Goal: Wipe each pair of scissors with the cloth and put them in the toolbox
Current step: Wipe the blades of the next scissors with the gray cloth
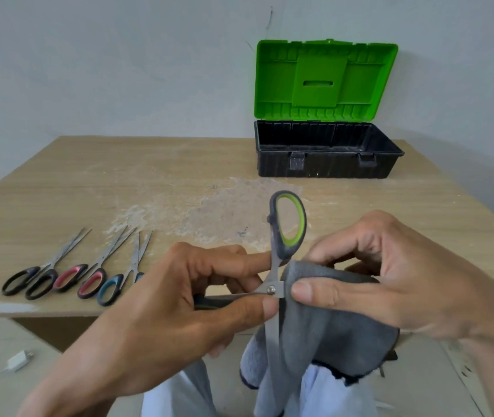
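In front of the open black plastic toolbox with its green lid [327, 164], the left hand [197, 296] pinches grey-and-green-handled steel scissors [273, 288] at the pivot, blades spread, probably to bare them for the grey fleece cloth [330, 314] that the right hand [390, 281] grips. Three more pairs [69, 276] wait on the counter [119, 182], to the toolbox's left.

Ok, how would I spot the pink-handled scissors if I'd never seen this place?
Find the light wooden table, then its front left edge, where three pairs lie in a row. The pink-handled scissors are the middle pair, between the black-handled scissors and blue-handled scissors; only its loops are pink-lined.
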Available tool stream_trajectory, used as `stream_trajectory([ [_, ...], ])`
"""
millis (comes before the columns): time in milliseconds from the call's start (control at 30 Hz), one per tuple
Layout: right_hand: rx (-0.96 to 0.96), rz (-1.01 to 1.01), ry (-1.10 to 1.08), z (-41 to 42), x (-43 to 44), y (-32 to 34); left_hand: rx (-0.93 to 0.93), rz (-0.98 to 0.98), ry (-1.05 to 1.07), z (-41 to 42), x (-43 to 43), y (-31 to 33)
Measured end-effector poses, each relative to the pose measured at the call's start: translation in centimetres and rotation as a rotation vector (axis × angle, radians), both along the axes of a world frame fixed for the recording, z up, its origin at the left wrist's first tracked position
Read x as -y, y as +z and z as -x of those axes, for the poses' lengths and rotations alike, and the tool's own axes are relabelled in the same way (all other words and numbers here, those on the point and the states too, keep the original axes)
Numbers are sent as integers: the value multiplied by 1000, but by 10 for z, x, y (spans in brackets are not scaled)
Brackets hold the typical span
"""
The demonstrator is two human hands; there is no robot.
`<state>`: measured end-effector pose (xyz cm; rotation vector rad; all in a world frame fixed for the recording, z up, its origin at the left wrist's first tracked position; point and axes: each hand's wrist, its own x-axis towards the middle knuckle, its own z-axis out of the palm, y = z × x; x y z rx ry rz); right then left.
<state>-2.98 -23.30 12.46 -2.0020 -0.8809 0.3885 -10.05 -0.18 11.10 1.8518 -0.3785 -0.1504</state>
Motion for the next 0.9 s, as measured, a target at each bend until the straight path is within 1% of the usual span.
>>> stream_trajectory([
  [167, -61, -29, 25, -2, 5, 2, -42, 5, 16, 0, 0, 0],
  [333, 2, -16, 31, -1, 1, -1, -15, 4, 15, -3, 6, -1],
  [433, 29, 20, 13, -4, 2, -4, -61, 32, 22, -2, 4, 0],
  [600, -56, 31, -14, -11, 15, 3, -164, 85, 83, 1, -5, 0],
  [733, -136, -33, -5, -8, 6, -4, -131, 71, 59, -1, -2, -1],
  [800, -154, -30, -10, -6, -3, -10, -110, 40, 41, -3, -3, -5],
  [900, -174, 7, -15, -7, -9, -14, -173, 60, 52, -4, -7, -10],
])
